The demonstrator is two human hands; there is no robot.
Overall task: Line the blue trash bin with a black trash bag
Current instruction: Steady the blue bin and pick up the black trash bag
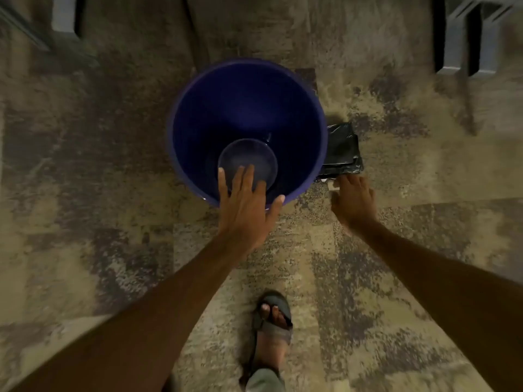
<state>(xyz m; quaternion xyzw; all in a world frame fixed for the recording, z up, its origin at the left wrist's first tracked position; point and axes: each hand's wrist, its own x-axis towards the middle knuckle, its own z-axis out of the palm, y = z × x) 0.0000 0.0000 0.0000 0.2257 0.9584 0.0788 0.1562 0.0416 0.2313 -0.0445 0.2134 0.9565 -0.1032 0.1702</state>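
Observation:
A round blue trash bin stands on the carpet, seen from above, with nothing inside it. My left hand is spread over its near rim, fingers apart, holding nothing. A folded black trash bag lies flat on the floor just right of the bin, partly hidden behind the rim. My right hand reaches down to the bag's near edge; the fingertips are at or touching it, and no grip shows.
Patterned beige and grey carpet covers the floor. Grey furniture legs stand at the far right and another at the far left. My sandalled foot is planted below the bin.

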